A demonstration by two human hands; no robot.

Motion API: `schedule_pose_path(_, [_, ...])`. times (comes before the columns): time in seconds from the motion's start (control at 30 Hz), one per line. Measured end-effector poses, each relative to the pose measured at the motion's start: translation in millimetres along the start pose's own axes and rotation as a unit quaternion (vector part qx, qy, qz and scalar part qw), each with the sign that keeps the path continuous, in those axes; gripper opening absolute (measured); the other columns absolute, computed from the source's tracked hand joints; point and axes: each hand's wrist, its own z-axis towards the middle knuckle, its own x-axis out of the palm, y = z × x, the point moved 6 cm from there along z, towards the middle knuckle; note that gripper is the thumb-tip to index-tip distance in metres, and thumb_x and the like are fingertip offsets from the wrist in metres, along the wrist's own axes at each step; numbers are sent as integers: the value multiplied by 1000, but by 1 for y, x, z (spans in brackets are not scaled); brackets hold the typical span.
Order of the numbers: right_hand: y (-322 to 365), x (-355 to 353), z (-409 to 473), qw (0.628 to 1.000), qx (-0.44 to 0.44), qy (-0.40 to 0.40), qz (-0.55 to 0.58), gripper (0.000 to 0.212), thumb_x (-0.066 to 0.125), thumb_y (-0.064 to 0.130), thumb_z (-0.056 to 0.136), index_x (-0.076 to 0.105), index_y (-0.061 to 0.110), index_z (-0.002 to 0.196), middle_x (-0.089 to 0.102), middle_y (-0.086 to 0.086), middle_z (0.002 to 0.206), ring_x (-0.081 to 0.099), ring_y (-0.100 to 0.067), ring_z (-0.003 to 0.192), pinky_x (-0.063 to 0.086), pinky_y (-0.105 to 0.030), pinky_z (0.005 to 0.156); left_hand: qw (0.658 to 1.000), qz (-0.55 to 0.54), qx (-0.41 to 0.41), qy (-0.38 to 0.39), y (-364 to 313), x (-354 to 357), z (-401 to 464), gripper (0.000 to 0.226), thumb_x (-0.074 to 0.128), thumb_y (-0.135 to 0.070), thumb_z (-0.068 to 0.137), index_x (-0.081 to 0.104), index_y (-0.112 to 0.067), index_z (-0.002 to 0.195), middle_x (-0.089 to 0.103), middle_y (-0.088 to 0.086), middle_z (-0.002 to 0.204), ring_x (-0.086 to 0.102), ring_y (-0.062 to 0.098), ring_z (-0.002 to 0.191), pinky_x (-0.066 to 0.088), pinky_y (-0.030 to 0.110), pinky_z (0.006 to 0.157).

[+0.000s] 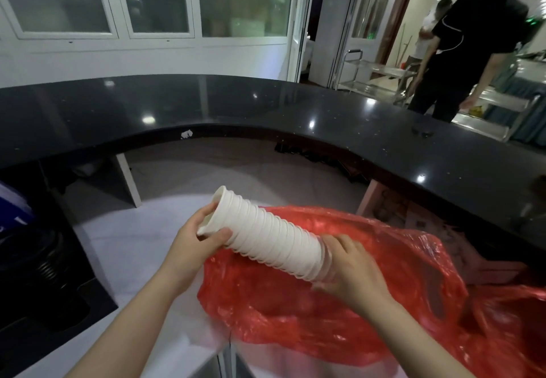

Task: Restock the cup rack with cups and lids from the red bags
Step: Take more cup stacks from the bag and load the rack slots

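So we're at the unpacking step: a nested stack of white paper cups [267, 234] is held tilted in the air right above the red bag [339, 306], which lies crumpled over a pale surface just below. The left hand [196, 243] has its grip wrapped round the open rim end, thumb across the front. The right hand [353, 268] has its fingers curled round the lower end, where what looks like a clear plastic sleeve still clings. No cup rack anywhere in view, so I can't say where it sits relative to the bag. My guess is the next move calls for sliding that sleeve off, then carrying the stack away from the bag towards the rack. The black worktop [295, 106] curves round behind the bag.
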Motion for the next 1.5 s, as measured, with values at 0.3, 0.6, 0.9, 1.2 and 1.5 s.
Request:
schedule_pose_path(0.3, [-32,13,-13,994,85,45,-48,71,61,42,75,32,32,139,47,7,139,42,-18,128,33,-33,101,999,-17,-33,-31,18,-6,-3,24,74,-31,71,69,-31,95,73,-8,85,69,13,79,58,27,68])
schedule_pose_path(0.6, [22,-19,-23,999,17,-42,30,79,69,51,49,46,33,122,56,8,108,58,-21,95,45,-34,74,993,-62,37,-98,-36,-63,-7,48,61,-50,69,57,-23,108,63,6,111,63,22,98,55,31,74])
schedule_pose_path(0.9, [75,-57,-34,985,-39,-120,121,78,76,45,55,50,32,127,59,13,114,57,-12,100,49,-38,81,983,-96,120,-102,-94,-97,-32,44,55,-34,89,47,-18,128,50,12,127,58,25,104,56,34,77])
schedule_pose_path(1.2, [156,-95,-53,937,-137,-203,249,72,69,47,50,46,40,118,57,22,103,56,-9,93,46,-28,69,946,-50,277,-164,-185,-145,-105,69,62,-25,84,27,-21,144,51,3,132,55,22,116,55,34,83])
schedule_pose_path(1.5, [178,-90,-112,937,-198,-121,260,84,80,49,51,48,30,126,60,13,117,56,-12,101,48,-34,86,913,-44,264,-307,-192,-126,-248,79,72,-21,67,28,-27,133,52,-1,123,60,20,108,58,40,67])
